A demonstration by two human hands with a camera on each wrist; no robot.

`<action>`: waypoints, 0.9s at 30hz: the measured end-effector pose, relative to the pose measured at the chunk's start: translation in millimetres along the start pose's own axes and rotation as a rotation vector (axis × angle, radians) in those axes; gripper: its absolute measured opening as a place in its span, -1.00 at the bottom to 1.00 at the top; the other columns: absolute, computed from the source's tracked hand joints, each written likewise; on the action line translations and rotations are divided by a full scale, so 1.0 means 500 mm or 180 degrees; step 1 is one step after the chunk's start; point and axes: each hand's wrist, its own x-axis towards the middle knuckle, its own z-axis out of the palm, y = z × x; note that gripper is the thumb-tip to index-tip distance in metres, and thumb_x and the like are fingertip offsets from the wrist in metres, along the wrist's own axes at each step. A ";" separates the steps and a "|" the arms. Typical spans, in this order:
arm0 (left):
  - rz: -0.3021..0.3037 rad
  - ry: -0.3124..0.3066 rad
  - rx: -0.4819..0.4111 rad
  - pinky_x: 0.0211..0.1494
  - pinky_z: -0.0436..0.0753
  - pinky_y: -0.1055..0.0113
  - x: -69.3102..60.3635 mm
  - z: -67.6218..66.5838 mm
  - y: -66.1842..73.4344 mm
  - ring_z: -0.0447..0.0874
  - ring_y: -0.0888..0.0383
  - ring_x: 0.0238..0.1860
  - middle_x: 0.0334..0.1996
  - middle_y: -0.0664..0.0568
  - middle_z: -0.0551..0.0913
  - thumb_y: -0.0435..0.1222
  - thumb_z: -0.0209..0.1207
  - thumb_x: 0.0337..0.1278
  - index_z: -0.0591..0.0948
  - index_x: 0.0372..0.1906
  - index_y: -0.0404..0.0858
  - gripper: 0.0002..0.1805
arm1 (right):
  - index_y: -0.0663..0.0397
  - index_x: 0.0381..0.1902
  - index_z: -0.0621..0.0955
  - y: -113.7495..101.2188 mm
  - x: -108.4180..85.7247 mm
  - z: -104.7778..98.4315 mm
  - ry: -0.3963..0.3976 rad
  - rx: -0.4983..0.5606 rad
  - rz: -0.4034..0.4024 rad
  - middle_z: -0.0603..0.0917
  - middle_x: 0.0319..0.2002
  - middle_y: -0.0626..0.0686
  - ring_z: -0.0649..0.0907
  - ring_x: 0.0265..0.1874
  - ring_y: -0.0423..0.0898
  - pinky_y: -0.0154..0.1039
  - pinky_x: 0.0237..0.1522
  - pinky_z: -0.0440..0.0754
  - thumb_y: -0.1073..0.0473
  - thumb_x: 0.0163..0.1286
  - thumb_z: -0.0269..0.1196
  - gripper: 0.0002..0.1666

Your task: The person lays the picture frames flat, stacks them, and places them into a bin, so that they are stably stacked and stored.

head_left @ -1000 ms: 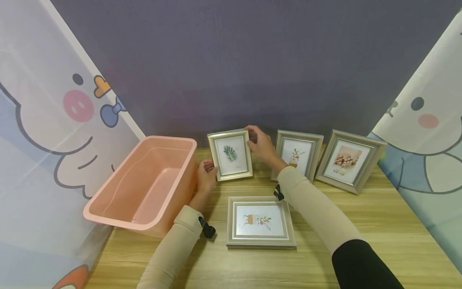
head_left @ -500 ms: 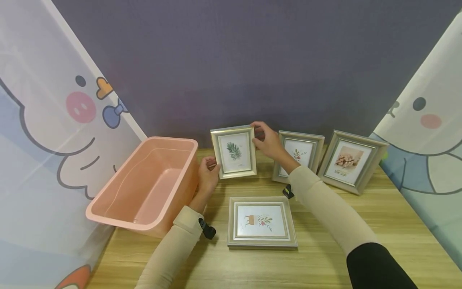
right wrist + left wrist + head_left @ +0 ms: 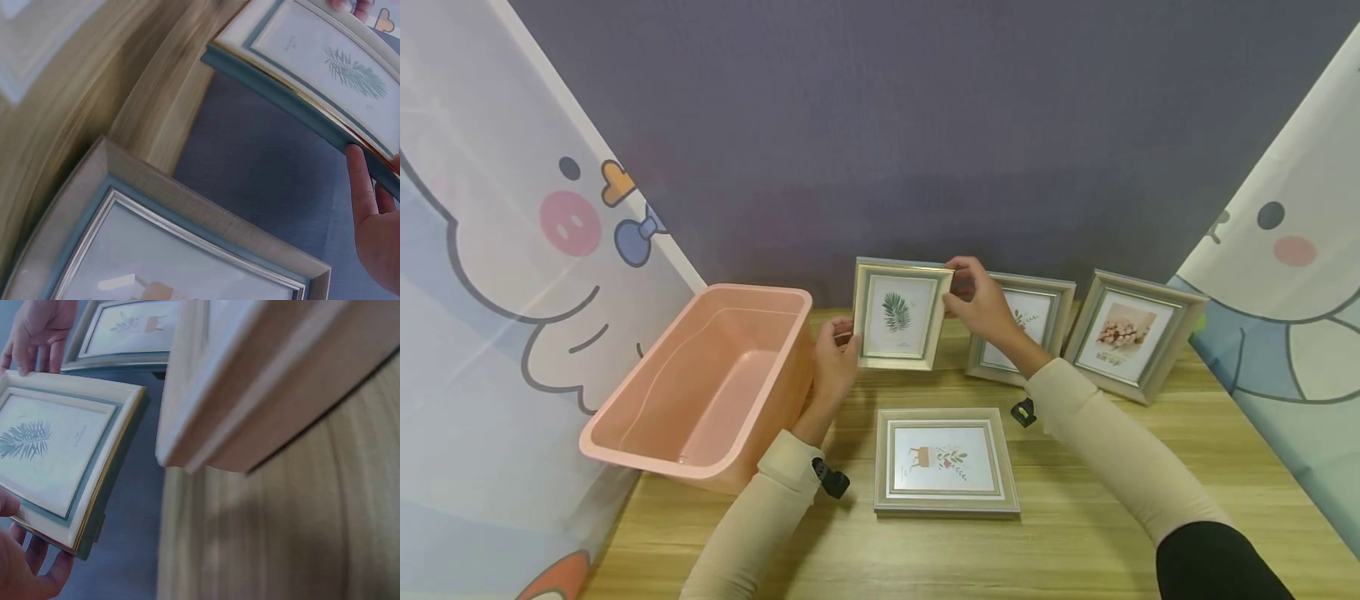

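Near the back wall, a picture frame with a green leaf print [image 3: 896, 315] stands upright between both hands. My left hand [image 3: 834, 360] pinches its lower left side; in the left wrist view the left thumb [image 3: 7, 504] lies at the front with fingers behind. Gripping the upper right corner is my right hand [image 3: 985, 302], whose finger also presses the frame's side edge in the right wrist view. Behind the right hand stands a frame with a potted-flower print [image 3: 1037, 321], partly covered. Another potted-flower frame [image 3: 946, 462] lies flat in front.
A pink plastic bin [image 3: 700, 375] stands left, close beside the left forearm. At the right, a frame with a blossom photo [image 3: 1117, 337] leans upright on the wooden table [image 3: 1075, 533]. A dark wall [image 3: 910, 150] closes the back, with cartoon-printed panels on both sides.
The leaf-print frame has shifted right and turned slightly, with both hands on it. My right hand moved right, now covering more of the standing flower frame. The other frames stay put.
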 end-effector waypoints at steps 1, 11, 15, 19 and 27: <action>0.0046 -0.0007 0.0036 0.16 0.68 -0.03 -0.002 -0.002 0.006 0.70 -0.18 0.06 0.06 -0.25 0.67 -0.43 0.20 0.32 0.55 0.15 -0.34 -0.67 | 0.07 0.37 0.34 0.000 -0.005 -0.002 0.0015 0.0036 0.0001 0.52 0.13 0.28 0.69 -0.05 0.13 -0.06 -0.17 0.80 0.36 0.45 0.20 -0.41; 0.0673 -0.0028 0.0484 -0.05 0.72 0.07 -0.006 -0.009 0.048 0.72 -0.09 -0.08 -0.02 -0.22 0.71 -0.46 0.20 0.31 0.62 0.11 -0.28 -0.70 | 0.20 0.23 0.32 0.022 -0.058 -0.029 -0.0003 0.0386 0.0159 0.47 0.11 0.19 0.68 -0.20 -0.19 -0.30 -0.16 0.77 0.41 0.43 0.18 -0.53; 0.0969 -0.0072 0.0831 -0.05 0.69 0.07 -0.006 -0.010 0.055 0.69 -0.07 -0.10 -0.07 -0.20 0.71 -0.46 0.18 0.33 0.64 0.11 -0.27 -0.70 | 0.25 0.14 0.35 0.042 -0.077 -0.040 -0.0090 0.0272 0.0234 0.44 0.14 0.16 0.67 -0.22 -0.24 -0.18 -0.07 0.78 0.38 0.45 0.19 -0.62; 0.1144 -0.0123 0.1101 0.06 0.63 0.00 -0.005 -0.010 0.064 0.66 -0.11 -0.01 -0.01 -0.18 0.72 -0.45 0.18 0.34 0.65 0.11 -0.24 -0.71 | 0.28 0.07 0.38 0.059 -0.094 -0.050 -0.0193 0.0082 0.0298 0.48 0.09 0.16 0.69 -0.21 -0.30 -0.09 -0.01 0.76 0.34 0.46 0.21 -0.68; 0.1548 -0.0095 0.1498 0.10 0.60 -0.12 -0.006 -0.007 0.083 0.67 -0.18 0.02 0.02 -0.17 0.72 -0.47 0.22 0.28 0.68 0.04 -0.19 -0.72 | 0.25 -0.04 0.49 0.078 -0.121 -0.064 -0.0394 -0.0419 0.0282 0.62 -0.04 0.20 0.71 -0.06 -0.08 -0.43 -0.13 0.67 0.27 0.42 0.32 -0.73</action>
